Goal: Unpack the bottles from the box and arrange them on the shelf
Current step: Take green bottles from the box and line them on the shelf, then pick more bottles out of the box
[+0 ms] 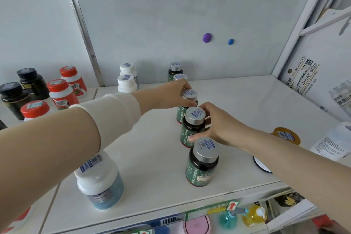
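With left hand (173, 94) fingers (185, 84) curled round upper probiotic bottle (188, 95) and right hand (220, 125) fingers (206, 106) round centre probiotic bottle (191, 127), square both upright in line on shelf (148, 138).

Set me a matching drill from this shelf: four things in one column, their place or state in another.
1. left hand
2. right hand
3. front green bottle
4. purple magnet

a. stuck on the back wall
b. grips the second green bottle
c. stands ungripped
d. grips the third green bottle

Pairs: 1-d, 2-b, 3-c, 4-a
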Demonstrator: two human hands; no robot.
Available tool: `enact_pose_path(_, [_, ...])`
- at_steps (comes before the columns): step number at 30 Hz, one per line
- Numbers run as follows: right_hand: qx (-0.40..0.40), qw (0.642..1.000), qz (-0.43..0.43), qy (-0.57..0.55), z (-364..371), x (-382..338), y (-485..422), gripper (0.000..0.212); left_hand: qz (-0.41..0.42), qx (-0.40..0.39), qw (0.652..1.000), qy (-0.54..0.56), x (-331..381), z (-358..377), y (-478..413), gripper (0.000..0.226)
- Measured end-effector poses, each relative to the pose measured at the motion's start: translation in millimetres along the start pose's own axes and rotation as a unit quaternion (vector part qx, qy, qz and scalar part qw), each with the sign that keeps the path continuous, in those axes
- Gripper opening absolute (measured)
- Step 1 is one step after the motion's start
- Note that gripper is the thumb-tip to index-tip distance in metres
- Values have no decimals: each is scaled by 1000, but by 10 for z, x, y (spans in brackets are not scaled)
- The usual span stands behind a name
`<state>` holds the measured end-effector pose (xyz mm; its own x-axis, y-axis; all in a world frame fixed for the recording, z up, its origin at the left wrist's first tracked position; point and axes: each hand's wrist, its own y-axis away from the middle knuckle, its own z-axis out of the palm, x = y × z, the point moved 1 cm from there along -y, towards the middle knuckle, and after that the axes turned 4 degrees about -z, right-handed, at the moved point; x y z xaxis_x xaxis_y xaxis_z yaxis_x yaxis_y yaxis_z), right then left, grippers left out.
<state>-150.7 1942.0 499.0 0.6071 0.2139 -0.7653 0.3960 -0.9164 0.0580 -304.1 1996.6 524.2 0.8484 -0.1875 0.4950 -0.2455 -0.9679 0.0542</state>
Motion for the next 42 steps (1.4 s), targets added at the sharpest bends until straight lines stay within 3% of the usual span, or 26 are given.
enact_pose_path(7, [-37, 999, 30, -22, -179, -30, 115, 68, -23, 23, 999, 29, 123, -167, 224, 54])
enact_pose_path(11, [-38, 999, -5, 16, -422, -326, 223, 67, -59, 91, 989, -100, 185, -495, 625, 46])
enact_pose_path(14, [-24, 995, -61, 73, -423, -643, 217, 51, -112, 122, 938, -305, 146, -698, 1081, 39])
enact_pose_path(16, [2, 984, -102, 143, -276, -863, 186, 53, -146, 121, 892, -410, 71, -792, 1405, 39])
enact_pose_path(22, [-1, 930, -256, 265, 658, -1806, 362, 54, -233, 127, 847, -462, -275, -1076, 2575, 35])
enact_pose_path(29, [-41, 860, -409, 303, 2251, -3052, 808, 56, -394, 134, 792, -447, -1029, -1339, 4443, 37])
enact_pose_path(36, [-143, 781, -529, 299, 4513, -4082, 1504, 46, -566, 134, 741, -335, -2242, -1118, 6666, 37])
enact_pose_path(42, [-403, 664, -469, 421, 6429, -4117, 2104, 54, -688, -78, 717, -73, -3323, -289, 8009, 43])
